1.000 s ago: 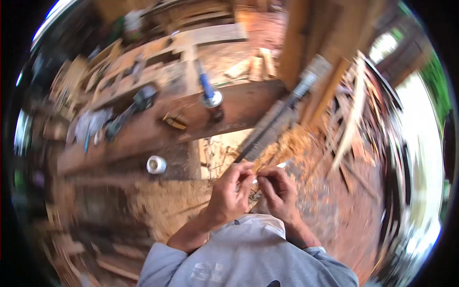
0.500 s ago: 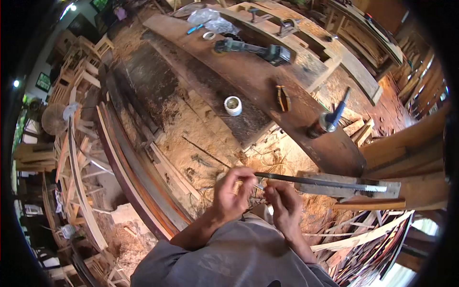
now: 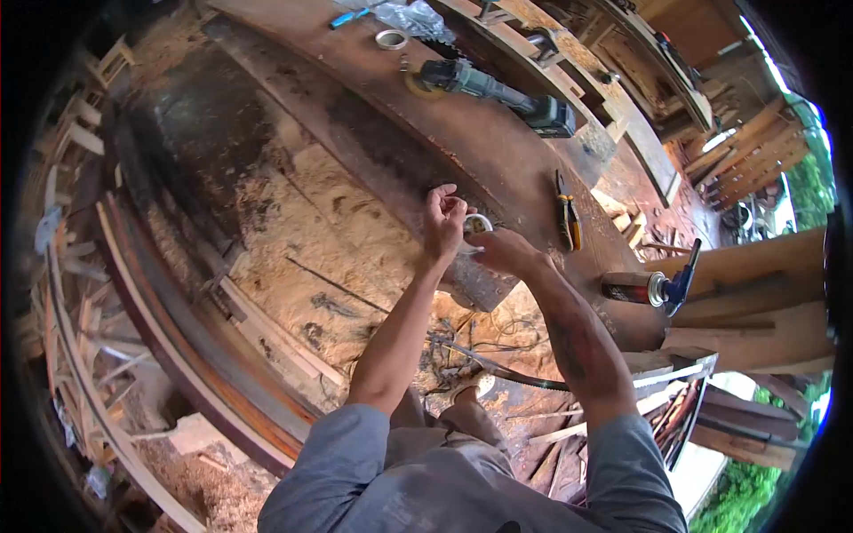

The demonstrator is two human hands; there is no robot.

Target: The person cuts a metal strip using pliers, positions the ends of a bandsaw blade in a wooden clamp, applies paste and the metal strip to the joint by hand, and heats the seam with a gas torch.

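My left hand (image 3: 444, 222) is at the left side of a small white tub (image 3: 477, 224), its fingers curled together; whatever they hold is too small to name. My right hand (image 3: 505, 252) reaches to the tub's right side, with its fingertips at the rim and partly hidden. The tub sits near the end of a dark plank (image 3: 373, 164). A pair of yellow and black pliers (image 3: 569, 218) lies to the right. Beyond it a gas torch with a blue head (image 3: 640, 287) rests on its side.
A cordless angle grinder (image 3: 498, 92), a tape roll (image 3: 391, 39) and a plastic bag (image 3: 416, 19) lie on the far board. A toothed saw blade (image 3: 506, 373) crosses below my forearms. Curved wooden strips (image 3: 191, 329) stand at the left, above sawdust.
Both hands have moved from in front of my body out to the white tub on the plank. The view has turned and shifted, and my arms are now stretched forward.
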